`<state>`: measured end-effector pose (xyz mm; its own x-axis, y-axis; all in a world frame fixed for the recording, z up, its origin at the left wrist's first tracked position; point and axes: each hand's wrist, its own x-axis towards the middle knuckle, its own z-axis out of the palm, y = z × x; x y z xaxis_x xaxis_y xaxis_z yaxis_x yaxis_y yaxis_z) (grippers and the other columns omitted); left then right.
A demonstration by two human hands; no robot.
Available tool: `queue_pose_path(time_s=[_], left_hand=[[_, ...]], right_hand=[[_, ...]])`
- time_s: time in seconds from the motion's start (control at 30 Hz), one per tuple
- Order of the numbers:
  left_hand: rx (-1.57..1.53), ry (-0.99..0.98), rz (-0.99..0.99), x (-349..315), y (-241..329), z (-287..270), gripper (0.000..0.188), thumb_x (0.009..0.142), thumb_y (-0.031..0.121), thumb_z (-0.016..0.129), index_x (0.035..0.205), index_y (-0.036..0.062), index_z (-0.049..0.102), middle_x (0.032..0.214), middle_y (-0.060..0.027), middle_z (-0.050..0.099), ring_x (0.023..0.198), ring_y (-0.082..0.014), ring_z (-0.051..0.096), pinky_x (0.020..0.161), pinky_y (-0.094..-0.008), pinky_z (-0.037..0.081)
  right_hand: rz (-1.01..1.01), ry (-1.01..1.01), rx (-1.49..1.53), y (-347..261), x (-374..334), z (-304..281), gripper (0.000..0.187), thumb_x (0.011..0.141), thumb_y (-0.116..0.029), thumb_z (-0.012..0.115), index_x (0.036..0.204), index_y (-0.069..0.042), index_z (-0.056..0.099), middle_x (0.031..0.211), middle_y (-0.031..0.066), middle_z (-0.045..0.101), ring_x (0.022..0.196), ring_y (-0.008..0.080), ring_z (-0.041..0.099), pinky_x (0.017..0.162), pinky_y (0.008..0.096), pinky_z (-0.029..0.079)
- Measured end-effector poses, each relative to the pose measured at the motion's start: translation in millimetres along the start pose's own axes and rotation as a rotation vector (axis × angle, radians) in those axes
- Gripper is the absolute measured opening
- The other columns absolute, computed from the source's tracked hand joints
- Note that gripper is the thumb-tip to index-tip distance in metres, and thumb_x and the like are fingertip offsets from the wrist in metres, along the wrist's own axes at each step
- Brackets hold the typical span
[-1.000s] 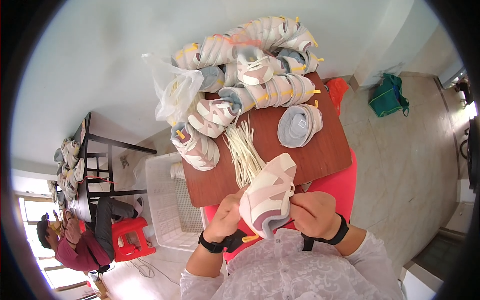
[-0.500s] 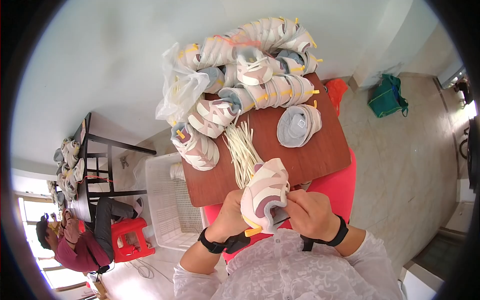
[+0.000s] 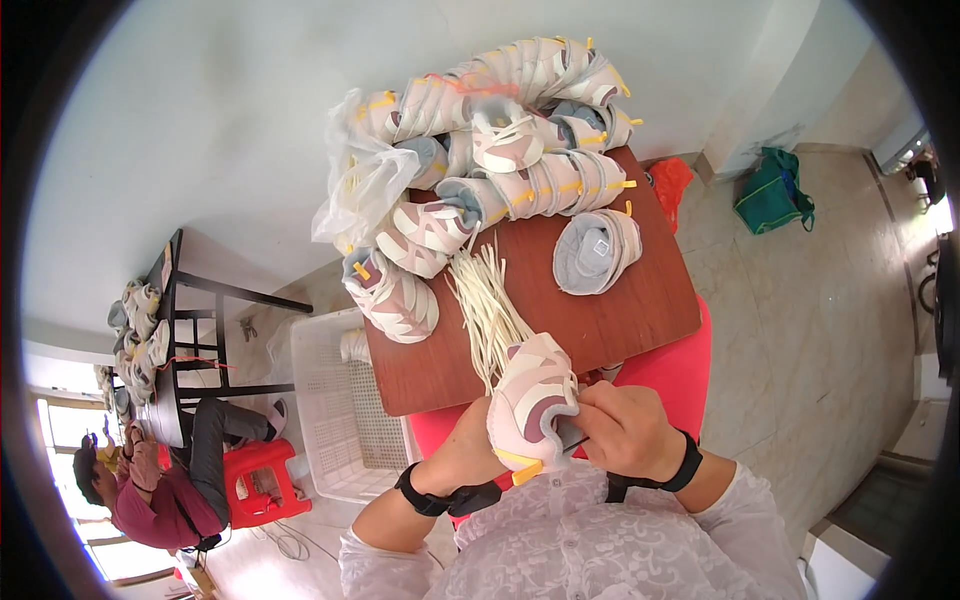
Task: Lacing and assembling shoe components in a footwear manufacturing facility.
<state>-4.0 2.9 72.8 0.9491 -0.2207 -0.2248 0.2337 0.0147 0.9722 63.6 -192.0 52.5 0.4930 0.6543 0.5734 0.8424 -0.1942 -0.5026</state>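
A pink and white shoe upper [image 3: 522, 392] with a yellow heel tab is held in front of my body, just past the table's near edge. My left hand [image 3: 470, 440] wraps round its left side, the fingers partly hidden behind it. On the opposite side, my right hand [image 3: 630, 430] is closed in a pinch at the collar opening; I cannot make out what lies between the fingertips. A bundle of cream shoelaces [image 3: 482, 305] lies on the brown table [image 3: 640, 315] beyond the upper. To its right sits a nested pair of uppers [image 3: 597, 252].
Rows of nested uppers [image 3: 545, 185] and a clear plastic bag [image 3: 365, 185] fill the table's far side. A white crate [image 3: 320, 430] stands left of the table. Farther left, a person [image 3: 165, 500] sits on a red stool [image 3: 262, 480]. A green bag [image 3: 775, 192] rests on the floor at right.
The upper has tipped slightly and shifted a little down and right, with its opening turned more toward me. My right hand stays pinched at the collar.
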Motion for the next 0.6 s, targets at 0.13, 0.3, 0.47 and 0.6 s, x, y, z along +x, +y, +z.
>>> queue_pose_path(time_s=[0.13, 0.3, 0.47, 0.6], left_hand=[[-0.003, -0.071, 0.132, 2, 0, 0, 0.067, 0.072, 0.008, 0.077, 0.131, 0.0022, 0.044, 0.126, -0.0104, 0.053, 0.113, -0.0191, 0.052, 0.095, -0.0322, 0.043], [0.201, -0.038, 0.27, -4, -6, -4, 0.07, 0.068, 0.013, 0.08, 0.129, 0.0026, 0.047, 0.123, -0.0109, 0.056, 0.108, -0.0227, 0.056, 0.092, -0.0329, 0.044], [0.513, -0.058, 0.369, -11, -6, -12, 0.07, 0.061, 0.024, 0.086, 0.122, 0.0075, 0.055, 0.121, -0.0104, 0.059, 0.109, -0.0252, 0.058, 0.095, -0.0365, 0.044], [0.53, -0.059, 0.375, -17, -8, -15, 0.07, 0.059, 0.026, 0.087, 0.12, 0.0091, 0.058, 0.119, -0.0074, 0.061, 0.107, -0.0227, 0.06, 0.093, -0.0368, 0.046]], right_hand=[[0.019, -0.016, 0.128, 6, -1, 0, 0.026, 0.06, -0.005, 0.069, 0.085, -0.003, 0.06, 0.08, 0.0061, 0.053, 0.057, 0.0198, 0.055, 0.048, 0.0298, 0.046], [-0.011, -0.017, 0.148, 1, 3, -6, 0.033, 0.059, -0.009, 0.071, 0.089, -0.004, 0.06, 0.074, 0.0044, 0.047, 0.054, 0.0191, 0.052, 0.045, 0.0301, 0.043], [-0.006, 0.027, 0.109, -8, 4, -6, 0.031, 0.061, -0.012, 0.071, 0.089, -0.005, 0.06, 0.071, 0.0033, 0.043, 0.053, 0.0173, 0.05, 0.044, 0.0294, 0.042], [0.016, 0.016, 0.128, -14, 6, -11, 0.029, 0.062, -0.013, 0.071, 0.088, -0.006, 0.062, 0.071, 0.0032, 0.042, 0.053, 0.0164, 0.05, 0.043, 0.0286, 0.04]])
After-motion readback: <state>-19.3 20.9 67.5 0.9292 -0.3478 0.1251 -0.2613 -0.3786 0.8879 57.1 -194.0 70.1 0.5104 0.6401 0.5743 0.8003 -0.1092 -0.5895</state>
